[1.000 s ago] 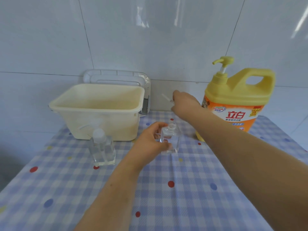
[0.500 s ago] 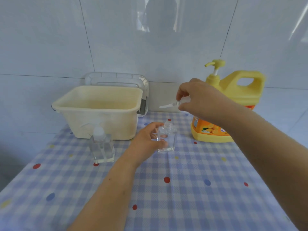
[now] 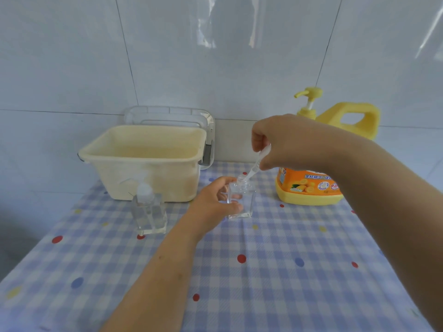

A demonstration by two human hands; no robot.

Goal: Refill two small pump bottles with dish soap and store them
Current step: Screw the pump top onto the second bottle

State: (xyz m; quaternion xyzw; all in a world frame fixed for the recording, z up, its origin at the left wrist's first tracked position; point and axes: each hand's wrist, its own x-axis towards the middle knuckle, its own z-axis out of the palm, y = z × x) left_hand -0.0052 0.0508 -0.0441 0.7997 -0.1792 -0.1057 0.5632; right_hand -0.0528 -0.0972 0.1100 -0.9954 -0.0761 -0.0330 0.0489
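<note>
The bottle (image 3: 241, 203) stands upright mid-table (image 3: 263, 271), neck up, with the left hand (image 3: 213, 200) curled round its body. The pump (image 3: 253, 168), pinched in the right hand (image 3: 285, 142), slants from upper right down to lower left, its tube tip at the neck. The tube should probably be stood upright, fed straight down and then twisted while the left hand braces the bottle.
</note>
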